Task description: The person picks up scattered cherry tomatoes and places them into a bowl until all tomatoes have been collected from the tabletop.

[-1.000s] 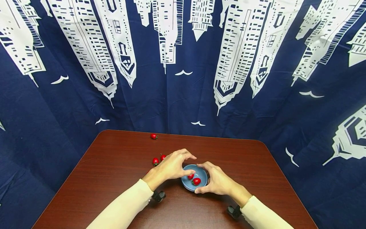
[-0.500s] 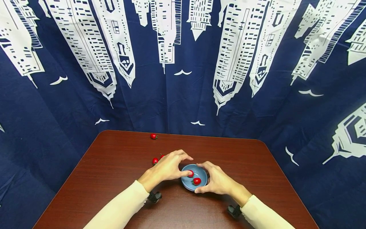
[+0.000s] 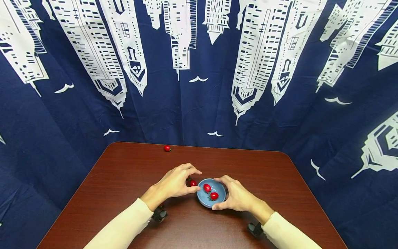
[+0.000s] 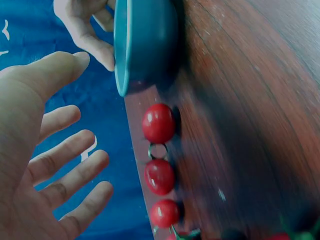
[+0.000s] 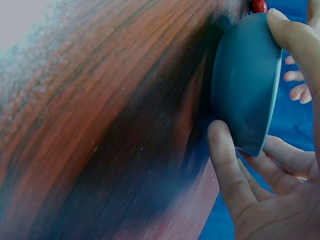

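Two red cherry tomatoes (image 3: 214, 196) lie inside a small blue bowl (image 3: 203, 201) on the table. My right hand (image 3: 237, 196) holds the bowl at its right side; in the right wrist view, thumb and fingers span the bowl's wall (image 5: 247, 82). Left of the bowl hovers my left hand (image 3: 174, 181), its fingers spread and holding nothing. Another cherry tomato (image 3: 192, 183) shows between its thumb and fingers, close to the bowl. The left wrist view has several tomatoes (image 4: 159, 123) in a row on the table below that hand, partly hidden from the head view.
One more cherry tomato (image 3: 167, 148) sits near the far edge of the brown wooden table (image 3: 248, 162). Behind the table hangs a dark blue cloth (image 3: 161, 114) with white buildings printed on it. Black wrist cameras (image 3: 255, 229) are strapped under both wrists.
My left hand has drawn back leftward from over the bowl, uncovering the tomatoes in it and one beside it. It now hides the tomatoes farther left. The right hand and bowl have stayed put.
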Tool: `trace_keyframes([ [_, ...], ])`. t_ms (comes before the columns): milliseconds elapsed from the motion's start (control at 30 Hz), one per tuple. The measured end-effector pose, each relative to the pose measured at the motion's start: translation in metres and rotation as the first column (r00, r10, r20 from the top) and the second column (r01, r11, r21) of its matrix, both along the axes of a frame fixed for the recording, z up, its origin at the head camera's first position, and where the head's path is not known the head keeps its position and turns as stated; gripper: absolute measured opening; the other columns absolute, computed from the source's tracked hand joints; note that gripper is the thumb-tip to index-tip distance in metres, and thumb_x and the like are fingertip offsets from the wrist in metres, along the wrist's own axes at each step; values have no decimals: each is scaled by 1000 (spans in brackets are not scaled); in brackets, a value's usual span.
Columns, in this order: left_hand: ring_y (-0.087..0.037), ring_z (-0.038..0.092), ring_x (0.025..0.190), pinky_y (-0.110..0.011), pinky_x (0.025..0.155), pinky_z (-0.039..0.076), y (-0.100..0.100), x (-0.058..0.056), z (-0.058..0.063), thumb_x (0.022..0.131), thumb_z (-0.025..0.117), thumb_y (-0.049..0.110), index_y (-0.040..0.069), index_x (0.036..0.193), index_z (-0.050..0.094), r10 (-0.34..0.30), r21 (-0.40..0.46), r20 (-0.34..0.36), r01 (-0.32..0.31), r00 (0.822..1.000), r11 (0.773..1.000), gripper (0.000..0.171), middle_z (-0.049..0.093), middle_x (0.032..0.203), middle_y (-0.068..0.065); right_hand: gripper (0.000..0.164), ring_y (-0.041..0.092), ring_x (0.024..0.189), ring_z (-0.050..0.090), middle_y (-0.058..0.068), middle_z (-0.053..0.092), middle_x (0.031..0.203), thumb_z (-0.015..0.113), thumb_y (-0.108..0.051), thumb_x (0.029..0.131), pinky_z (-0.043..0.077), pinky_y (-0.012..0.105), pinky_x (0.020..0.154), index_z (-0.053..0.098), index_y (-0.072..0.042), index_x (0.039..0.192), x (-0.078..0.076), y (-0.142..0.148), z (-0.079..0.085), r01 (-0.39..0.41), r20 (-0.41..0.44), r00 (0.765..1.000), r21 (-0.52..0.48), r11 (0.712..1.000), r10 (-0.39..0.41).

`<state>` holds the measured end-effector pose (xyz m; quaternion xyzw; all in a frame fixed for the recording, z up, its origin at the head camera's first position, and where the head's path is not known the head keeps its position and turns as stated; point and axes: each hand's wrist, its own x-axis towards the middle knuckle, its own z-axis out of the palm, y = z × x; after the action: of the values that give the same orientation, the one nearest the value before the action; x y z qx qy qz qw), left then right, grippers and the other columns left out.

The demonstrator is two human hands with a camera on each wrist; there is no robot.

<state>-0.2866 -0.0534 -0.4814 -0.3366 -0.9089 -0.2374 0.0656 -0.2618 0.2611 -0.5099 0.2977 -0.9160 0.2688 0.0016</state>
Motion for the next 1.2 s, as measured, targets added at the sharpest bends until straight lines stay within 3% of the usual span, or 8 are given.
trace_keyframes([
  [133, -22, 77, 119, -45, 101, 68, -12, 1, -2, 95, 95, 45, 24, 144, 81, 2, 4, -5, -2, 1000, 1000, 55, 79, 138, -1, 105, 12, 114, 74, 2, 76, 136, 106, -63, 79, 65, 29, 96, 66, -4, 156, 0, 0, 0, 0, 2, 1000, -12, 1000, 0],
  [400, -18, 77, 126, -46, 107, 67, -39, 8, -9, 95, 96, 46, 25, 145, 81, 22, -28, -27, -23, 999, 999, 56, 78, 139, 4, 105, 13, 115, 74, 2, 76, 137, 106, -62, 78, 65, 30, 98, 66, -4, 156, 0, -1, 0, 3, 3, 1000, -10, 1000, -3],
  [767, -17, 75, 129, -48, 111, 66, -70, 25, -11, 92, 98, 52, 28, 153, 76, 63, -40, -28, -64, 998, 997, 69, 75, 143, 7, 104, 13, 113, 75, 2, 76, 135, 107, -60, 78, 65, 28, 97, 67, -3, 155, 0, -1, 0, -3, -13, 1000, -16, 1000, 3],
  [1200, -14, 76, 127, -46, 105, 69, -95, 38, -15, 89, 101, 52, 29, 151, 77, 93, -22, -55, -94, 994, 995, 71, 73, 143, 11, 104, 11, 113, 74, 0, 76, 135, 107, -63, 77, 64, 27, 96, 67, -6, 156, 1, -2, 1, 6, -6, 1000, -5, 1000, -6],
])
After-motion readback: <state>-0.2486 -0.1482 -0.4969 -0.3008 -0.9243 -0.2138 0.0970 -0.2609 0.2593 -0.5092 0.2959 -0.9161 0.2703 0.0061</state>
